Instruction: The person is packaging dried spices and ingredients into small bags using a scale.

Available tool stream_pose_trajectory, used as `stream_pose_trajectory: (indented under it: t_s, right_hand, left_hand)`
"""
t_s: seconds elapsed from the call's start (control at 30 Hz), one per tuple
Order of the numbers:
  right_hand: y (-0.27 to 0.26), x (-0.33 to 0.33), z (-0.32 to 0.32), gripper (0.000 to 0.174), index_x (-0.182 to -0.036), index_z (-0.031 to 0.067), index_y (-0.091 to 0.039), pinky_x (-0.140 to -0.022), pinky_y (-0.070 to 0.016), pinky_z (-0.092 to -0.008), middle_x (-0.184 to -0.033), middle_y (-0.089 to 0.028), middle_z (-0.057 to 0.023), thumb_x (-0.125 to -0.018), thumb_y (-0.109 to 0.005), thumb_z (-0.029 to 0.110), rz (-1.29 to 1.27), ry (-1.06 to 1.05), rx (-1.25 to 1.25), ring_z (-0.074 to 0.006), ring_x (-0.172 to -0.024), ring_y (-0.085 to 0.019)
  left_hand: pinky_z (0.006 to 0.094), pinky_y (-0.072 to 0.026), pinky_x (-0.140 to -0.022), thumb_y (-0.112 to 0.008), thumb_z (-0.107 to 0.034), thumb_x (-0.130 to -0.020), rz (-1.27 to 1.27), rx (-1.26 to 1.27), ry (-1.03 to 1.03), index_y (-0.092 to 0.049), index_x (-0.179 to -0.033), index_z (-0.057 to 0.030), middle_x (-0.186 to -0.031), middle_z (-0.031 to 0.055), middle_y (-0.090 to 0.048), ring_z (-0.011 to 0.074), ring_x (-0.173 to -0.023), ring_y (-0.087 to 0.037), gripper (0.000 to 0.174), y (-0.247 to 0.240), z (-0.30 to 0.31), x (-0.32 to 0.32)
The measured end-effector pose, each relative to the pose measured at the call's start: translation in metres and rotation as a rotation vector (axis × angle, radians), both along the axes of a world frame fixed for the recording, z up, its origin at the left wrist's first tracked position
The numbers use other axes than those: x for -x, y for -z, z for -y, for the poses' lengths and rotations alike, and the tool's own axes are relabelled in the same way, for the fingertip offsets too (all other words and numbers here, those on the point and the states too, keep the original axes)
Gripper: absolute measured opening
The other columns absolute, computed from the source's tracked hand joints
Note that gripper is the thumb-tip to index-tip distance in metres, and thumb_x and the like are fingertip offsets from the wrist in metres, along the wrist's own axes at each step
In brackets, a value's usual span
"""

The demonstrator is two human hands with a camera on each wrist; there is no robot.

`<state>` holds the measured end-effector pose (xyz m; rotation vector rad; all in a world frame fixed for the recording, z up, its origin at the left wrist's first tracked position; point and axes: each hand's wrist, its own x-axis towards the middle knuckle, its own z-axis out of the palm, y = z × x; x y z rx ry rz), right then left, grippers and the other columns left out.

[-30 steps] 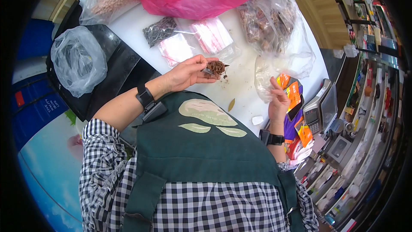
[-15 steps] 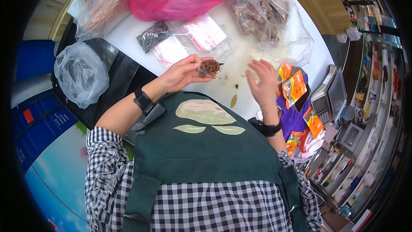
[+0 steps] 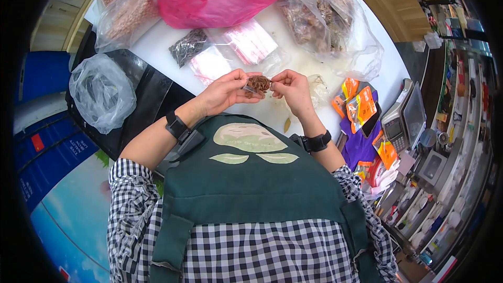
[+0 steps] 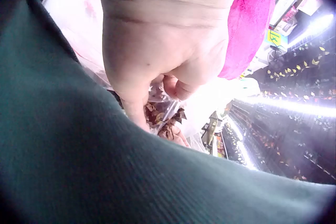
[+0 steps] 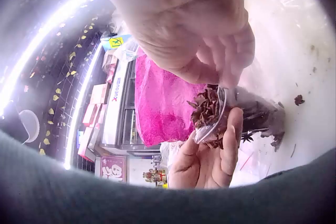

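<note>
Left hand (image 3: pixel 225 91) has its thumb and fingers curled round a small clear plastic bag (image 5: pixel 207 131) filled with brown, petal-like dried pieces (image 3: pixel 258 82), holding it in front of a dark green apron (image 3: pixel 251 178). Facing it, the right hand (image 3: pixel 294 93) is bent in close, thumb and fingertips pinching at the bag's rim; the exact contact is partly hidden. Both hands are over a white table (image 3: pixel 157 40). Just beyond the left hand lie a flat stack of clear bags with pink edging (image 3: pixel 249 42) and, nearer its fingers, a second pink-edged white packet (image 3: pixel 209 64); a clear bag of dark dried pieces (image 3: pixel 187 47) sits beside these. Further ahead is a large bright pink plastic bag (image 3: pixel 215 0), with clear bags of pinkish-tan, bean-like grains (image 3: pixel 127 21) to its left. Ahead of the right hand, well apart from it, rests a big crumpled clear bag of brown contents (image 3: pixel 327 15). To the right hand's outer side are orange packets (image 3: pixel 361 107), a purple cloth-like item (image 3: pixel 357 144) and a grey scale (image 3: pixel 395 126). One narrow yellowish-brown leaf (image 3: pixel 286 124) lies on the near side of the right hand, and a translucent crumpled plastic bag (image 3: pixel 102 93) is well off to the left hand's outer side.
</note>
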<state>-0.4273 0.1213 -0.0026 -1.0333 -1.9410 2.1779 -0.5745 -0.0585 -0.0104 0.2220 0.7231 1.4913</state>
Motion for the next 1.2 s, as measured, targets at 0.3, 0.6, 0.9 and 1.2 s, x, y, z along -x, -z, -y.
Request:
stream_pose_trajectory:
  t_s: [0.3,0.6,0.9,1.2]
  right_hand:
    - [-0.023,0.0,0.012,0.003,-0.08,-0.0022,-0.062,-0.048,-0.0471,-0.0221,-0.064,-0.064,-0.0061,-0.079,-0.062,0.001,-0.018,0.074,-0.167,-0.0095,-0.054,-0.061]
    - [-0.029,-0.018,0.016,0.004,-0.082,-0.0031,-0.059,-0.049,-0.0481,-0.0212,-0.068,-0.064,-0.006,-0.081,-0.061,0.0,-0.052,0.104,-0.19,-0.0088,-0.056,-0.061]
    - [-0.024,-0.018,0.001,0.008,-0.082,-0.0007,-0.061,-0.052,-0.0469,-0.027,-0.06,-0.062,-0.0073,-0.077,-0.063,0.005,0.076,-0.101,-0.627,-0.0127,-0.054,-0.061]
    - [-0.022,-0.017,-0.009,0.007,-0.082,-0.0022,-0.061,-0.044,-0.0473,-0.023,-0.062,-0.062,-0.0048,-0.086,-0.06,0.004,0.016,0.016,-0.256,-0.0091,-0.049,-0.059]
  left_hand:
    - [0.0362,-0.0585,-0.081,-0.043,-0.017,-0.103,-0.425,0.305,0.021,-0.043,-0.095,-0.0045,-0.137,0.0174,-0.043,0.0267,-0.095,-0.066,0.015,-0.03,-0.011,-0.004]
    - [0.0295,-0.0551,-0.063,-0.048,-0.009,-0.099,-0.756,0.322,0.058,-0.045,-0.094,-0.0023,-0.113,0.0143,-0.052,0.016,-0.074,-0.064,0.008,-0.025,-0.014,0.0]
    - [0.026,-0.0494,-0.059,-0.053,-0.006,-0.095,-0.93,0.254,0.184,-0.05,-0.093,-0.0017,-0.082,0.0061,-0.058,0.011,-0.068,-0.058,0.006,-0.023,-0.016,-0.008]
    - [0.0262,-0.0497,-0.075,-0.052,-0.015,-0.099,-0.667,0.362,0.088,-0.055,-0.101,-0.0011,-0.093,0.0055,-0.06,0.0109,-0.082,-0.059,0.014,-0.007,-0.018,0.004]
